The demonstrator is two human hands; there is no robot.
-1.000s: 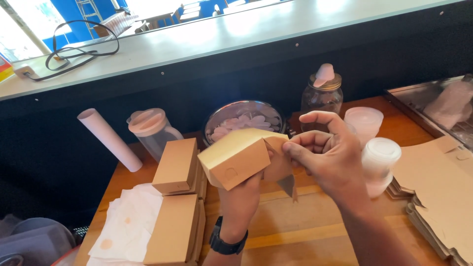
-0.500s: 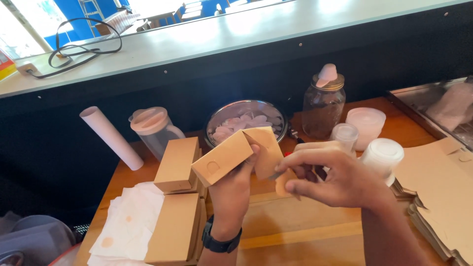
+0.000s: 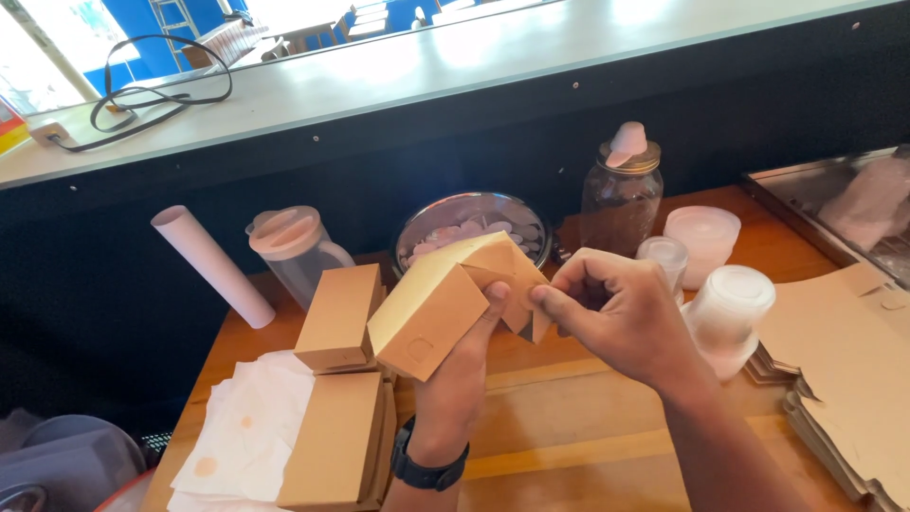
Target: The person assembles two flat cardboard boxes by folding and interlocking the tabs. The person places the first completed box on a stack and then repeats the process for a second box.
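Two hands [image 3: 531, 332] – smooth tan cardboard box [image 3: 445, 303] | flap creased – angular

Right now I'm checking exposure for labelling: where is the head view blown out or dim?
Head view: the window top left is washed out, glare whitens the counter top, the dark panel below lacks detail; the cardboard box in both hands stays sharp.

I see folded boxes [image 3: 339, 379] left on the counter [image 3: 569, 427], bowl [image 3: 471, 226] behind, flat cardboard [image 3: 844, 351] right.
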